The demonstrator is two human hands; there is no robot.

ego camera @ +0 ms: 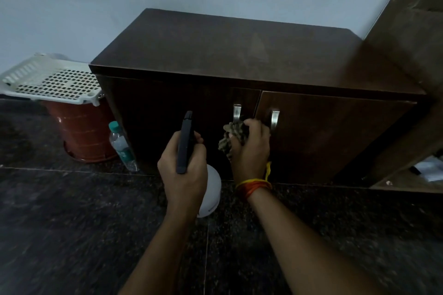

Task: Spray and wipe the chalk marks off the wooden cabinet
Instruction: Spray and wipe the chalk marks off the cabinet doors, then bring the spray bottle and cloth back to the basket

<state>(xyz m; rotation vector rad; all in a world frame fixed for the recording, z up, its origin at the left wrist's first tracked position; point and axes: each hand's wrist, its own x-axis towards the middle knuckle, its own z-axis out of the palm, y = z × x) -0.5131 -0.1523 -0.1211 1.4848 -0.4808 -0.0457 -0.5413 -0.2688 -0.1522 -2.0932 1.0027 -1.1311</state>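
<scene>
— Cabinet point(239, 55) first: dark wood, two doors, standing on the speckled dark floor point(72, 235) against the pale wall. Can you make out any chalk on it?

— Not surely. The light is dim; only a faint paler smear shows on the top, and the door fronts are too dark to judge.

— And the hands?

— The left hand point(183, 175) is closed around a spray bottle point(211, 189), low in front of the left door. Its white body is mostly hidden behind the hand, so I cannot tell what is inside. The black sprayer head point(185, 141) runs lengthwise up toward the door, nozzle end nearest it.

— The right?

— The right hand point(251, 148) is clenched on a bunched patterned cloth point(233, 137), just below the two metal handles point(274, 118) where the doors meet. Orange thread point(254, 185) circles that wrist.

— Left of the cabinet?

— A clear water bottle point(121, 146) with a green cap, leaning against its corner; beyond it a red bucket point(84, 132) with a white perforated basket point(52, 79) over its mouth, contents hidden.
</scene>
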